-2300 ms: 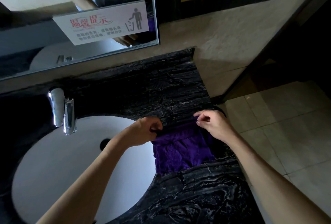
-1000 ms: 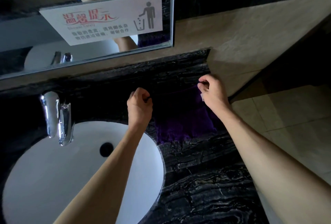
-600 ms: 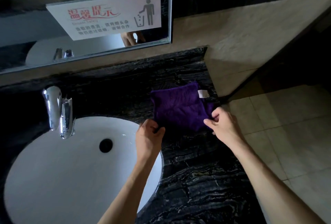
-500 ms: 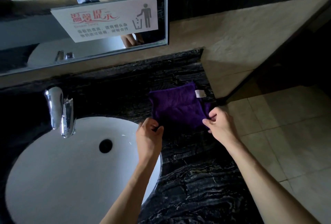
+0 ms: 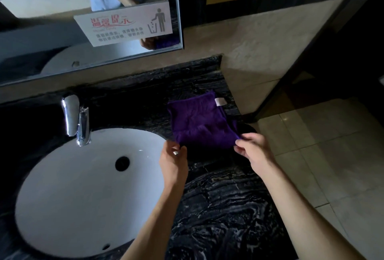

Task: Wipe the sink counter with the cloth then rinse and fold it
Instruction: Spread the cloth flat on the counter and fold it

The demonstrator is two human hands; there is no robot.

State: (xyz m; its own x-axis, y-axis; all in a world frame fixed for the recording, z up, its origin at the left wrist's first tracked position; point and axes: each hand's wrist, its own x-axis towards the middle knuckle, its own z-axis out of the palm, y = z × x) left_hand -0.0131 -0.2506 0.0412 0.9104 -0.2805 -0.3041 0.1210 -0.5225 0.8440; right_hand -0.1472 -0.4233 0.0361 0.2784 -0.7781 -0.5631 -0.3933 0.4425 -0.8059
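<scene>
The purple cloth [image 5: 199, 122] lies folded on the black table [image 5: 218, 207], right of centre in the frame. The left hand [image 5: 173, 163] pinches its near left corner, the right hand [image 5: 253, 149] its near right corner. The sink [image 5: 62, 197] fills the lower left.

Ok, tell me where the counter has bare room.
Bare counter between the sink and the floor-side edge, near the viewer. More behind the cloth, toward the wall. Crowded where both hands, left and right, pinch the cloth's near edge.
</scene>
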